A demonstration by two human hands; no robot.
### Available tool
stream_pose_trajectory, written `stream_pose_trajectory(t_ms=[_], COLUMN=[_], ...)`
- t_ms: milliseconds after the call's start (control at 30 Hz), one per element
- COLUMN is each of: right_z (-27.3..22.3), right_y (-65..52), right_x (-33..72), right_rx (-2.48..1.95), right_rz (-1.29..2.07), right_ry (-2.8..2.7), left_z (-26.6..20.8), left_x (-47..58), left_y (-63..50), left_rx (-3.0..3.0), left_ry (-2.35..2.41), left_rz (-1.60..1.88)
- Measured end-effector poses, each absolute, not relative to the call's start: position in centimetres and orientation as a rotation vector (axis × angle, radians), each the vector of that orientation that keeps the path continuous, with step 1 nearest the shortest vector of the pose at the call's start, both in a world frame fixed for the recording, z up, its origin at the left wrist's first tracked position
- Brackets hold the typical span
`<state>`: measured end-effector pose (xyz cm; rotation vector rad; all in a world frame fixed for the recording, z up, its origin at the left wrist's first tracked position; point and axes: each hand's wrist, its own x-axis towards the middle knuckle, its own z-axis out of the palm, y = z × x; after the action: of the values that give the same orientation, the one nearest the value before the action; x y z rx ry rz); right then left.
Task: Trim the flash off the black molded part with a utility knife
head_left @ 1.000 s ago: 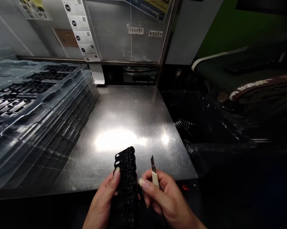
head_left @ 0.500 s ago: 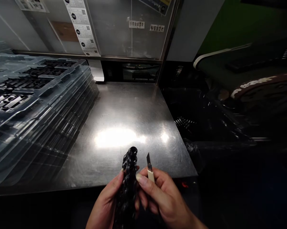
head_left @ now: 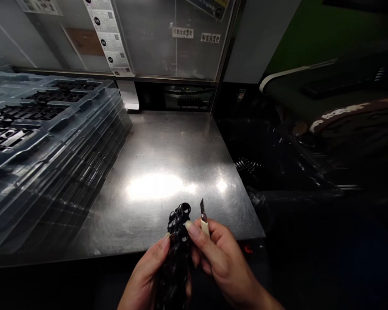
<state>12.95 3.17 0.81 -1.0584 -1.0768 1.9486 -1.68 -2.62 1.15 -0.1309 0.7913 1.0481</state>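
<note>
A long black part with rows of round openings (head_left: 177, 226) points up and away from me at the table's front edge. My left hand (head_left: 150, 267) is closed around its left side, thumb along the edge. On the other side, my right hand (head_left: 218, 254) grips a utility knife (head_left: 204, 219) with a pale handle, its short blade pointing upward. The right thumb touches the black part near its far end, while the blade stands apart from it. The lower end of the part is lost in shadow.
A tall stack of clear plastic trays (head_left: 52, 142) holding black parts fills the left. The metal table (head_left: 168, 146) lies ahead, with a panel bearing labels (head_left: 183, 32) behind it. Dark plastic sheeting (head_left: 287, 172) with black pieces is on the right. A person's sleeve seems visible beyond.
The black part has turned slightly, showing its openings more, and its far end has shifted a little right. My right hand and the knife have moved slightly up, the thumb further along the part.
</note>
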Motion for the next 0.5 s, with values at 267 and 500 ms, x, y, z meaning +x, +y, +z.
stream_pose_trajectory(t_ms=[267,500], right_z=[-0.3,0.0], right_y=[3.1,1.6], right_x=[13.8,13.4], right_rx=[-1.056,-1.014], right_rz=[2.048,2.133], right_ry=[-0.984,-0.881], left_z=[1.3,0.2], left_x=[-2.6,-3.9], left_y=[-2.4,-1.6], left_rx=[-0.1,0.106], left_ry=[0.982,0.974], left_rz=[1.233,1.497])
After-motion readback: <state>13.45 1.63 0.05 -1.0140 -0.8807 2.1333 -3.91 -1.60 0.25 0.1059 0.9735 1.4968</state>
